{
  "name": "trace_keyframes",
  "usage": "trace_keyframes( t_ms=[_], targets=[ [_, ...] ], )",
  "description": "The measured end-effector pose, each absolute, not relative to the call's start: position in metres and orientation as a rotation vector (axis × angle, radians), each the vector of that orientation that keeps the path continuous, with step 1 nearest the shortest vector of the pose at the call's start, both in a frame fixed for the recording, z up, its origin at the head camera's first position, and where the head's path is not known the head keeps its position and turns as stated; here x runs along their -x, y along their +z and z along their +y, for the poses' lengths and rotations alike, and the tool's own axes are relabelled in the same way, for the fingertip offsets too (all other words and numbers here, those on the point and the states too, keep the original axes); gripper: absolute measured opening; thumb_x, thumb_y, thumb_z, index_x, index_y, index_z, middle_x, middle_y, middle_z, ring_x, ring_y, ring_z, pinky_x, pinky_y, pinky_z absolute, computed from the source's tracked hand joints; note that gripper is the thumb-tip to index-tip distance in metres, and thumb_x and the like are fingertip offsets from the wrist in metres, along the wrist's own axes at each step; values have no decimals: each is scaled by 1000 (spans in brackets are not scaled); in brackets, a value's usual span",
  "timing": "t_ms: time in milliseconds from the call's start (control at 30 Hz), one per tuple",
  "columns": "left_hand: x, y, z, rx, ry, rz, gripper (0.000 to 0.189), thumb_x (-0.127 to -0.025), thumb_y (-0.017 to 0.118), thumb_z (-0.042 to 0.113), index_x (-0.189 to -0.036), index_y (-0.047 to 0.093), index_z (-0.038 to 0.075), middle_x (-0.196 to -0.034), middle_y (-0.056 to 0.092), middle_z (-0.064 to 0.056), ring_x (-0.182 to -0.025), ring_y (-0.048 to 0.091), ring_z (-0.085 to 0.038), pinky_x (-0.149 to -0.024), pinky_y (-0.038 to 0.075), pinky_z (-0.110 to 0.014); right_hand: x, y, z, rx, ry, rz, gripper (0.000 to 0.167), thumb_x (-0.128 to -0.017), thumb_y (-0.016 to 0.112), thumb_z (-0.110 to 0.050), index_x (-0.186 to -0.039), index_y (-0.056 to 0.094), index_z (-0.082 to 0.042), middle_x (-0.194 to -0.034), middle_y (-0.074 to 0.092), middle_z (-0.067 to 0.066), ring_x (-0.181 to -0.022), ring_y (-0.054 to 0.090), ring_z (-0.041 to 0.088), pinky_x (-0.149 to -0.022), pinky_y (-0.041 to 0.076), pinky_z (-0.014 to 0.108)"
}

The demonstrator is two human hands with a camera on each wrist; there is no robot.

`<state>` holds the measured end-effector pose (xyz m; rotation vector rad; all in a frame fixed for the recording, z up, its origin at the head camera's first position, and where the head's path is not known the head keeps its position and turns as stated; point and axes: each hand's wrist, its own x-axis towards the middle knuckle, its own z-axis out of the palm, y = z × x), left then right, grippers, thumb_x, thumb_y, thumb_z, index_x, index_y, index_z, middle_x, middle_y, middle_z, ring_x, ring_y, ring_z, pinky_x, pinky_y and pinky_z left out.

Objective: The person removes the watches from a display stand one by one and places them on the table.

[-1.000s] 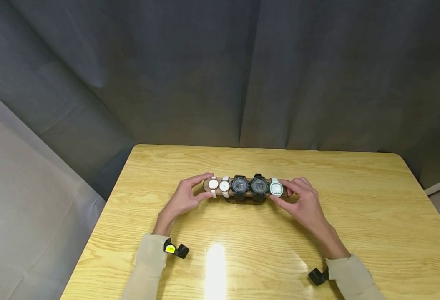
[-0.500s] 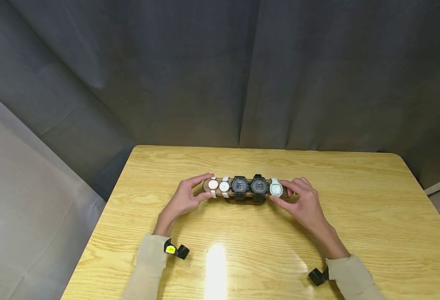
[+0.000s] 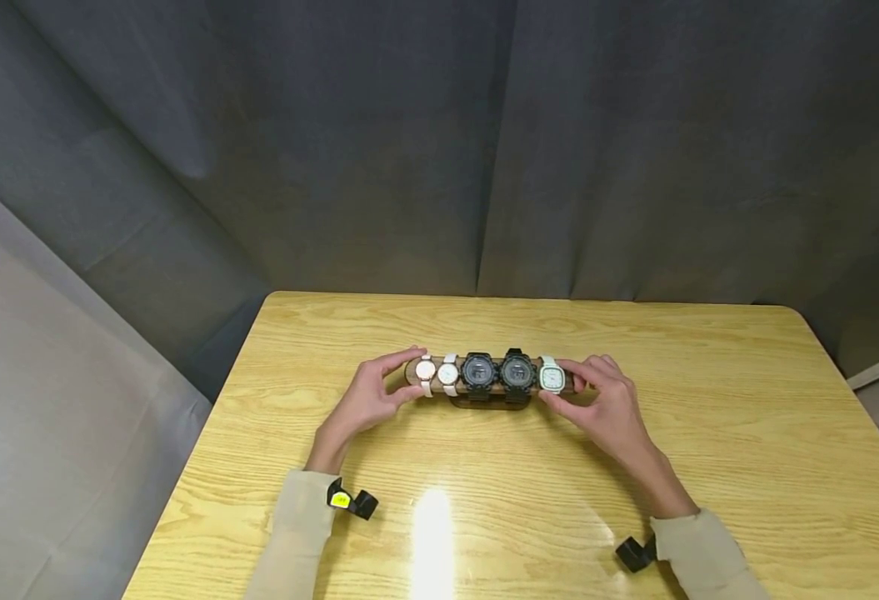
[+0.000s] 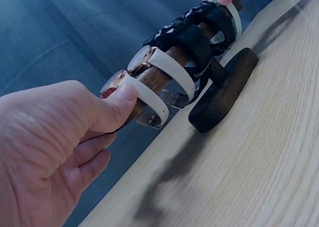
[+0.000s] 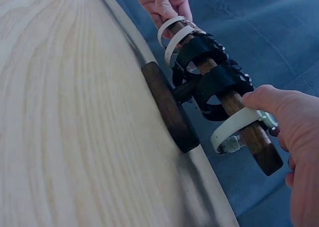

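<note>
A dark wooden watch stand (image 5: 265, 158) stands on the table, its bar running left to right. From the left the bar carries two white-strapped watches, a rose-gold one (image 3: 426, 369) and a smaller-faced one (image 3: 448, 373). Two bulky black digital watches (image 3: 479, 371) follow, then a pale green square watch (image 3: 551, 378) at the right. My left hand (image 3: 367, 393) pinches the outermost white-strapped watch between thumb and fingers, at the bar's left end. At the other end my right hand (image 3: 608, 408) holds the pale green watch, thumb in front. Its farther fingers are partly hidden in the right wrist view.
The stand's oval base (image 4: 224, 90) rests on the wood-grain table (image 3: 709, 400). Behind the table's far edge hangs a dark grey curtain (image 3: 379, 167). A lighter cloth (image 3: 49, 400) hangs at the left. Each sleeve cuff bears a small black camera (image 3: 366, 504).
</note>
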<state>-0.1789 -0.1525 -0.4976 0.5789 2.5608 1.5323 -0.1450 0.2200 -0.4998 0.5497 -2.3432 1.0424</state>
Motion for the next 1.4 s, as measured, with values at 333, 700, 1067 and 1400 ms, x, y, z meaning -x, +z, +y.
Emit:
trace_keyframes(
  t_ms=[333,700,1067,1400],
  targets=[
    [178,-497,-153,-582,1524,2553,58,-93,80,13,-148,60,12,-155,54,-5,-148,45,-27,-125,31,-48,140,-508,203,-438,1035,-2213,39,-70,93,-12,-103,77,1,-70,52,8,-75,45,27,-68,31,27],
    [180,-498,-154,-595,1517,2557,58,-93,80,14,-148,61,17,-155,54,-5,-148,45,-27,-125,31,-48,138,-507,201,-361,1010,-2209,35,-72,89,-14,-99,77,5,-69,53,8,-72,45,25,-65,31,24],
    [180,-500,-154,-634,1543,2553,58,-93,81,14,-147,61,16,-154,54,-5,-147,46,-29,-125,31,-51,139,-502,207,-294,991,-2239,33,-72,86,-15,-95,78,8,-65,54,12,-68,45,25,-62,30,22],
    [181,-500,-154,-628,1508,2575,57,-93,80,15,-147,61,16,-154,55,-5,-147,46,-27,-124,33,-49,138,-497,210,-272,968,-2259,31,-71,85,-16,-90,78,7,-64,54,11,-67,45,22,-62,30,20]
  ],
)
